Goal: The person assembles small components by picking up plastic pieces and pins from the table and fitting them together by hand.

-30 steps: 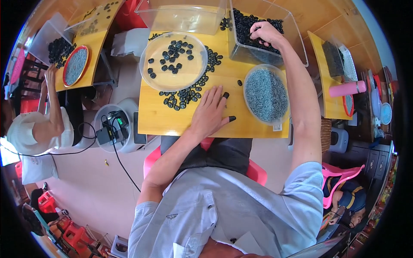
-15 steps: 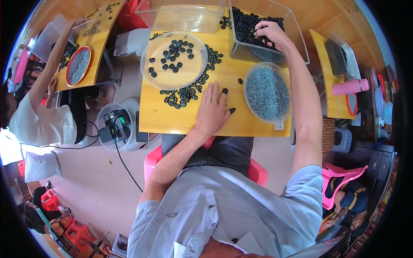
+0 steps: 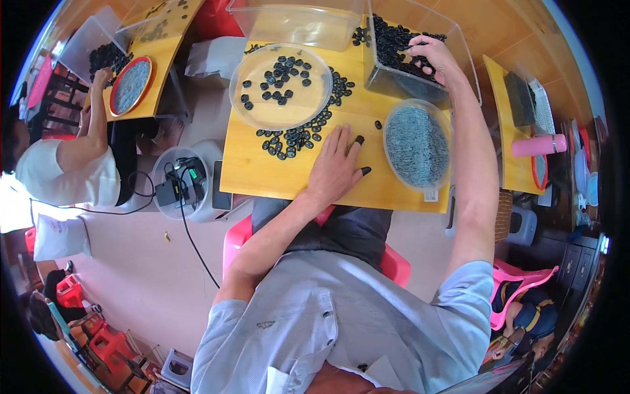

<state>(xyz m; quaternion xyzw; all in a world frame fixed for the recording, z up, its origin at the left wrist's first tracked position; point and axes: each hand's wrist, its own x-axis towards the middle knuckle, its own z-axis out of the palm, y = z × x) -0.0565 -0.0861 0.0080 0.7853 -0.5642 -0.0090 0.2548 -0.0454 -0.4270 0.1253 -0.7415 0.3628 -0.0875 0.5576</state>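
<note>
My left hand (image 3: pixel 333 172) lies flat on the yellow table with its fingers stretched out and black covers on two fingertips. Beside its fingertips are loose black oval pieces (image 3: pixel 290 142), small and button-like. My right hand (image 3: pixel 436 60) reaches into a clear bin (image 3: pixel 420 89) heaped with the same black pieces (image 3: pixel 392 41); its fingers curl round some of them, partly hidden in the heap. Left of centre stands a round clear tray (image 3: pixel 282 117) with several pieces in it. An oval clear tray (image 3: pixel 418 144) full of small grey metal screws or pins sits below my right forearm.
Another clear bin (image 3: pixel 298 26) stands at the table's far edge. To the left a co-worker (image 3: pixel 72 164) sits at a yellow table with a red-rimmed tray (image 3: pixel 131 87). A white tub (image 3: pixel 187 184) holds black devices and a cable. On the right table lies a pink bottle (image 3: pixel 538 145).
The view has shifted slightly, so the table appears further right. My left hand stays flat and my right hand stays in the bin. The co-worker's arm has drawn back nearer the red-rimmed tray.
</note>
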